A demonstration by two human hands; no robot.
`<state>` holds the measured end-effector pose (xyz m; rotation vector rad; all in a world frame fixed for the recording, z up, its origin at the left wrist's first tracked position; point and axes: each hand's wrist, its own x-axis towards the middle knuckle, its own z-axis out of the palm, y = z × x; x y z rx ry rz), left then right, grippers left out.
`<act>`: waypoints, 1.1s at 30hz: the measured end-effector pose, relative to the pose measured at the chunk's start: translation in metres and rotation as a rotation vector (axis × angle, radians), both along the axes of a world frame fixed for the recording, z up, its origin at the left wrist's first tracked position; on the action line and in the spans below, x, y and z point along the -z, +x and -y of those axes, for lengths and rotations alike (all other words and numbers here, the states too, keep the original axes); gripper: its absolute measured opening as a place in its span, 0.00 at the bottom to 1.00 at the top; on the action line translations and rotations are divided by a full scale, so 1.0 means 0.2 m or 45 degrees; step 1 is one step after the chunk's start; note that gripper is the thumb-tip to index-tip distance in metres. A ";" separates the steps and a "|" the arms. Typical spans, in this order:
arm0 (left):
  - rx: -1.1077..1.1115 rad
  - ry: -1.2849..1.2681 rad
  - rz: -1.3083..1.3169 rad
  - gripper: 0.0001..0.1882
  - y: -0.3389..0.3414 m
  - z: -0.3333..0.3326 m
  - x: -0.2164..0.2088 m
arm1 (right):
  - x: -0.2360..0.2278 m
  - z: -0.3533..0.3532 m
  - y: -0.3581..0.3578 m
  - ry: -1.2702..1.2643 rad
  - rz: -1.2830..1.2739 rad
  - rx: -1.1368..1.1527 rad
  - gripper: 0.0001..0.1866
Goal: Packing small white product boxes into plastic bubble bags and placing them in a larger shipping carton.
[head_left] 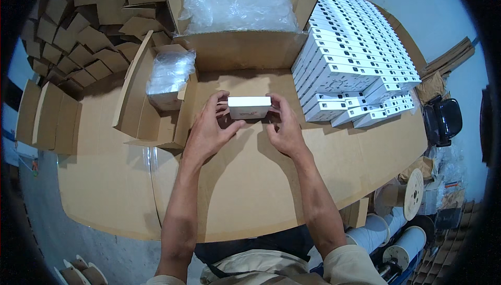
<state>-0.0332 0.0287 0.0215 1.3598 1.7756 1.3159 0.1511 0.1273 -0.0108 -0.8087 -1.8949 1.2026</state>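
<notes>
A small white box stands at the middle of the cardboard-covered table, held between both hands. The fingers of my left hand are bent against its left end, with the thumb low at the front. At its right end, my right hand grips with curled fingers, thumb pointing down and inward. Just left of my left hand is an open cardboard carton; bundled white boxes in clear plastic wrap sit in its far part.
Clear plastic bags fill a large carton behind the hands. Stacked white boxes crowd the right side. Folded cardboard cartons pile up at far left, near another open carton. Spools and a black chair stand beyond the table's right edge.
</notes>
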 end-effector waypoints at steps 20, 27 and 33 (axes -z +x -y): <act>-0.352 0.721 -0.553 0.09 -0.05 -0.58 -0.59 | 0.08 -0.03 -0.01 0.404 0.345 0.356 0.22; -0.200 0.602 -0.734 0.13 -0.28 -1.06 -0.84 | 0.05 0.00 0.00 0.428 0.286 0.344 0.23; -0.042 0.282 -1.035 0.18 -0.41 -1.27 -0.81 | 0.08 -0.01 0.00 0.479 0.317 0.358 0.23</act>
